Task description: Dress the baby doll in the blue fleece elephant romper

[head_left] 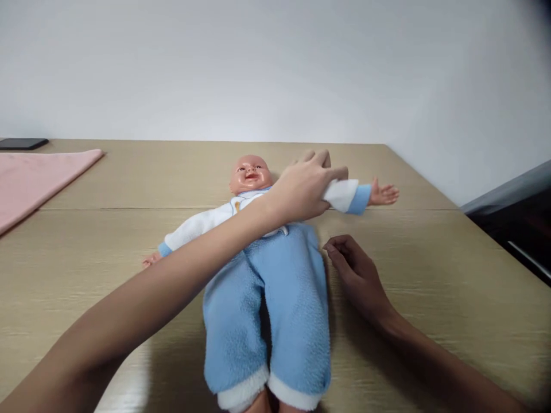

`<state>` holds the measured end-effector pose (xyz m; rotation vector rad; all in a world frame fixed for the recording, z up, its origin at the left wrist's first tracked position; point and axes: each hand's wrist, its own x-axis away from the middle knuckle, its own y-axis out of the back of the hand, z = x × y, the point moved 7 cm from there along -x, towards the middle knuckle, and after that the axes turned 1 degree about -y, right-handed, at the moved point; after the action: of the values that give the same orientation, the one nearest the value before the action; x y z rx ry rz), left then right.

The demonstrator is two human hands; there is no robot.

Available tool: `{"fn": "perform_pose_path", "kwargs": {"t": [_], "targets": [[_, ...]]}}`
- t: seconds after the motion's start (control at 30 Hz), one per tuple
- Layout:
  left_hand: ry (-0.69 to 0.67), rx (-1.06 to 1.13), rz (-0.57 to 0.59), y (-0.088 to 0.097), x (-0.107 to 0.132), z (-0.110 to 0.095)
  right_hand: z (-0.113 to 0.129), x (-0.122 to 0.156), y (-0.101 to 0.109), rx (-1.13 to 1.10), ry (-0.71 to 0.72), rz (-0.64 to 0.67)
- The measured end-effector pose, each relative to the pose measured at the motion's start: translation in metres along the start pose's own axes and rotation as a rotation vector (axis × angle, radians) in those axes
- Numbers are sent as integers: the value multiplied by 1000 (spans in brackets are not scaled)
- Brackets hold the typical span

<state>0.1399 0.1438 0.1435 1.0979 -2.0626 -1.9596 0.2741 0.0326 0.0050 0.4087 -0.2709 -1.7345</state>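
Note:
A baby doll (275,275) lies on its back on the table, head away from me, in a white top and fluffy blue trousers with white cuffs. My left hand (303,186) reaches across its chest, fingers curled over the upper part of the doll's arm (344,195) at the right. That arm sticks out sideways, its blue cuff and small hand showing past my fingers. Low beside the trousers at hip height, my right hand (357,275) is closed with fingers curled in; I see nothing in it. My left forearm covers part of the doll's chest and other sleeve.
A pink cloth (38,180) lies flat at the left of the wooden table (430,258). Behind it sits a dark flat device (23,143). The white wall stands along the table's back edge. A black object (516,212) is beyond the right edge.

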Motion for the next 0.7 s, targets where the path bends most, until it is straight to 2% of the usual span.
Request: {"fn": "perform_pose_path", "kwargs": {"t": [0.13, 0.23, 0.43, 0.6, 0.7], "targets": [[80, 220, -161, 33, 9, 5, -1, 0, 0, -46, -23, 31], [141, 374, -247, 43, 22, 16, 0, 0, 0, -85, -17, 56], [253, 768, -445, 31, 69, 52, 3, 1, 0, -46, -5, 35], [404, 818, -479, 24, 119, 64, -7, -1, -1, -28, -14, 13], [525, 850, -539, 18, 149, 69, -2, 1, -2, -28, 33, 3]]}}
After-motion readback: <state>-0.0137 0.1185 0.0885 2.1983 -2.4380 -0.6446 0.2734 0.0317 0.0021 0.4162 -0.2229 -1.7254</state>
